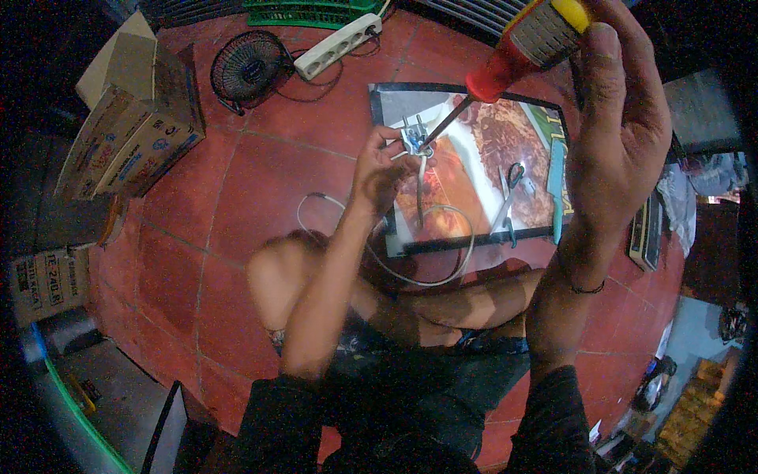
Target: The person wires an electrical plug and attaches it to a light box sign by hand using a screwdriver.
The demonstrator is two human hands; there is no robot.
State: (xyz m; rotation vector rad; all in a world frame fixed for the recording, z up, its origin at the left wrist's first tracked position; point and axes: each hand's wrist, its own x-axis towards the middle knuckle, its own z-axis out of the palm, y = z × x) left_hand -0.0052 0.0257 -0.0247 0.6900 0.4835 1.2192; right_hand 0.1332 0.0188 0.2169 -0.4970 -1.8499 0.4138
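My left hand (379,170) is closed around an opened electrical plug (414,136), whose two prongs point up and away from me. From the plug a pale cable (472,245) hangs down and loops over the mat and floor. My right hand (624,110) grips the red and yellow handle of a screwdriver (497,71) at the upper right. Its shaft slants down to the left, with the tip at the lower part of the plug. Whether the tip sits in a screw is too small to tell. Scissors (509,186) lie on the printed mat (442,244) below.
A teal strip-shaped tool (557,186) lies at the mat's right edge. On the red tiled floor (174,237) stand a small black fan (251,71) and a white power strip (339,47). Cardboard boxes (142,142) are at left, a green crate (308,12) at the back.
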